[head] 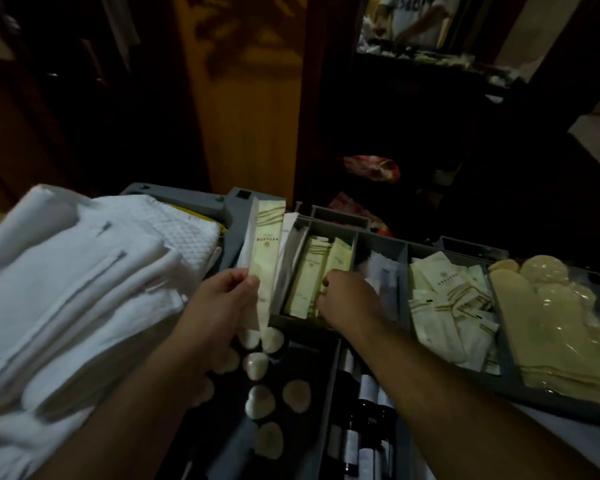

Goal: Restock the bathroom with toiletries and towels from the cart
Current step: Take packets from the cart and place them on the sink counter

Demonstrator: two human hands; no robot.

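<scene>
1. Nearest, dark bottles point(366, 403) are standing below the tray's front edge.
2. The left hand point(222, 303) is pinching long cream sachets point(264, 258) upright, just beside the folded white towels point(84, 271).
3. The right hand point(352, 299) is reaching into the grey tray point(381, 239), its fingers curling among packets point(309, 271); whether it is gripping one cannot be told.
</scene>
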